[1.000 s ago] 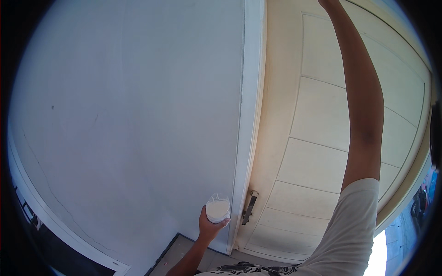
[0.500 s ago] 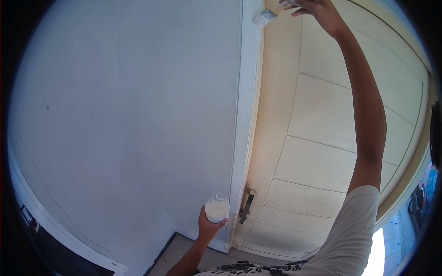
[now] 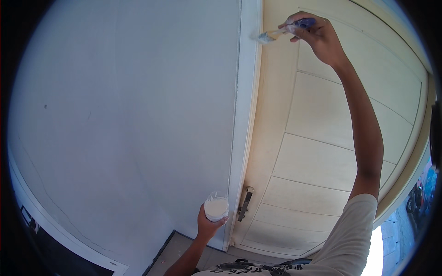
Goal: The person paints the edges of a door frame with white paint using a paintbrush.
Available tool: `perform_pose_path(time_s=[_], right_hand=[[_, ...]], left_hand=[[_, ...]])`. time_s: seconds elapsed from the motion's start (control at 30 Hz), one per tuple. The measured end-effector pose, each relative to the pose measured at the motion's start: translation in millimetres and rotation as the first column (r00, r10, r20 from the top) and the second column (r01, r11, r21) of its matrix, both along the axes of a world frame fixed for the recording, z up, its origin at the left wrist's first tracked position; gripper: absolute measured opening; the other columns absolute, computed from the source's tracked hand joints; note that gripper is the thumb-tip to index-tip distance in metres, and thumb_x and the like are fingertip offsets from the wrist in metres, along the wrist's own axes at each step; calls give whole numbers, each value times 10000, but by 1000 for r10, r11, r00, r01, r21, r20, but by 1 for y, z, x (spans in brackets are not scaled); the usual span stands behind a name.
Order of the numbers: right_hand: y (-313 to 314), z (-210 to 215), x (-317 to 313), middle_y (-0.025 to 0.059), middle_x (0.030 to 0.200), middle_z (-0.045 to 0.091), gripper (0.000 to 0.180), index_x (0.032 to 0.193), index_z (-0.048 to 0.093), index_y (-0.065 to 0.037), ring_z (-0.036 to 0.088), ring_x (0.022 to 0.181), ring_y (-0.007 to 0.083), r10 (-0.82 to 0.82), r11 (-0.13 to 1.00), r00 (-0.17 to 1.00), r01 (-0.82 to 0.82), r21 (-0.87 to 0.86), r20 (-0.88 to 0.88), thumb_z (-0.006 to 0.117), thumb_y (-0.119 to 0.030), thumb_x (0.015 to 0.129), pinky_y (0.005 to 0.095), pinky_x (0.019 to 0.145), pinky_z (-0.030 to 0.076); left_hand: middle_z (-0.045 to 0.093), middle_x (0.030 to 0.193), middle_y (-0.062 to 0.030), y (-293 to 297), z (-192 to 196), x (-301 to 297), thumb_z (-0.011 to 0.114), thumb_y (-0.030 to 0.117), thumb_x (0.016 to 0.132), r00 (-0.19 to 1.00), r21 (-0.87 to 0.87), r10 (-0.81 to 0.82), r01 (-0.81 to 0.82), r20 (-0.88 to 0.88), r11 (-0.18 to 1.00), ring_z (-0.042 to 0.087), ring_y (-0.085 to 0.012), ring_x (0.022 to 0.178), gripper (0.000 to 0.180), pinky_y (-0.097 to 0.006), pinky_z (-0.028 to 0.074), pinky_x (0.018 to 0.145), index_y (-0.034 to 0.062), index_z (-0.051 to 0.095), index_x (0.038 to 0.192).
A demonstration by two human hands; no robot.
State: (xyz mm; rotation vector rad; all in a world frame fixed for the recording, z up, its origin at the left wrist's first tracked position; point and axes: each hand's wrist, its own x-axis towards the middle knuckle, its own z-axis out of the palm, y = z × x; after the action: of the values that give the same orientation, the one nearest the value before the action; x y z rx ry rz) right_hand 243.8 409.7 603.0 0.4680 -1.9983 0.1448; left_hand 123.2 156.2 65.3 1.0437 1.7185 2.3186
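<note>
Lowered since a moment ago, your right hand (image 3: 317, 37) pinches a blue-handled paintbrush (image 3: 283, 31), bristles touching the white door frame (image 3: 246, 92). Well below, your left hand (image 3: 208, 225) wraps around a cup of white paint (image 3: 216, 208) beside the door handle (image 3: 245, 204).

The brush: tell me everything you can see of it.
The brush is small, with a blue handle end, a pale middle that looks smeared with white paint, and a pale bristle tip. It lies nearly level, tip pointing left and slightly down. The right hand has its grip on the handle, arm raised high. The tip is at the white door frame, beside the cream door; actual contact cannot be confirmed.
</note>
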Motion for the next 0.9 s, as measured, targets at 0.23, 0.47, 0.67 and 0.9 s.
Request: perform_pose_path(time_s=[0.23,0.47,0.67,0.9], right_hand=[[1,71,-8,125,995,738,151,1077,681,-13,728,912,232,114,987,988,-102,-123,99,609,-127,1009,392,807,613],[9,139,-19,79,956,724,120,1034,693,-16,687,860,140,83,996,936,-71,47,-341,637,-113,989,328,750,613],[-13,49,-7,67,926,724,81,1014,694,-21,688,834,135,-32,997,999,34,73,-37,640,-67,978,327,735,609],[-55,65,-1,135,904,734,137,1011,690,22,707,781,195,-197,979,974,189,77,115,623,-83,956,341,709,614]], left_hand=[[655,1177,-115,-1,-5,1,904,53,683,1000,-11,19,-19,0,1000,651,-207,1093,726,-355,536,947,6,513,1293],[658,1168,-117,0,2,5,909,62,678,1000,-18,22,-22,-1,1000,653,-209,1087,731,-361,536,945,5,515,1291],[658,1167,-122,-3,-5,-2,910,48,666,999,-22,38,-39,-11,999,657,-209,1082,740,-358,542,942,4,514,1290],[642,1222,-127,-4,-5,-1,890,48,687,1000,-26,7,-7,-4,1000,649,-219,1125,766,-369,529,982,-3,484,1335]])
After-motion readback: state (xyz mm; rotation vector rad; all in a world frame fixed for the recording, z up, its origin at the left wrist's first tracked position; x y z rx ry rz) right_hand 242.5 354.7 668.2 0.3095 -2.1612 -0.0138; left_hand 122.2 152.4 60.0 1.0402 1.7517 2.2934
